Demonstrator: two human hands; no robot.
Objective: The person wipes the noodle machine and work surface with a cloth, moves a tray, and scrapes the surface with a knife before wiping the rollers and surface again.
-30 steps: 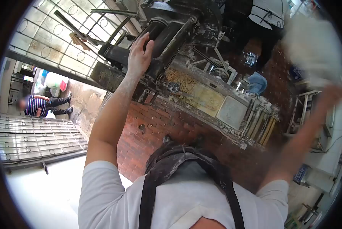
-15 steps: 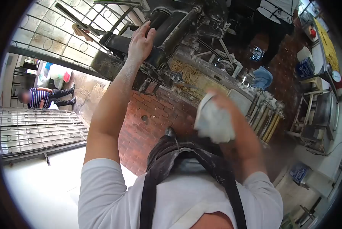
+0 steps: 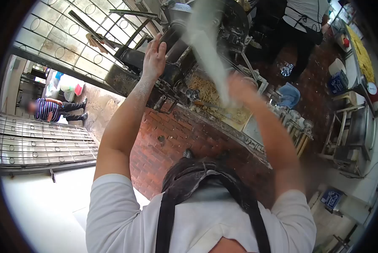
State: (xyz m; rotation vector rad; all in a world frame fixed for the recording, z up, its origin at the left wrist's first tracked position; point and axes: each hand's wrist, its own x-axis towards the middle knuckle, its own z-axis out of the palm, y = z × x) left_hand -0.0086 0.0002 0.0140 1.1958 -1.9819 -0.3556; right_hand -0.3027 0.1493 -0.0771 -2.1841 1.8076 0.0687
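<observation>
Left hand (image 3: pixel 154 57) flat and open on the machine (image 3: pixel 178 50), bracing you.
Your right hand (image 3: pixel 239 89) clenches a blurred white cloth (image 3: pixel 205 46) above it.

daylight from left | fisheye vignette, bent edges | motion blur centre

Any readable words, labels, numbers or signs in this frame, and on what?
None can be read.
On the blue box: white print, too small to read.
On the blue crate: white marks, blurred.
On the scale dial: too small.
The white cloth in the right hand: motion-blurred.
</observation>
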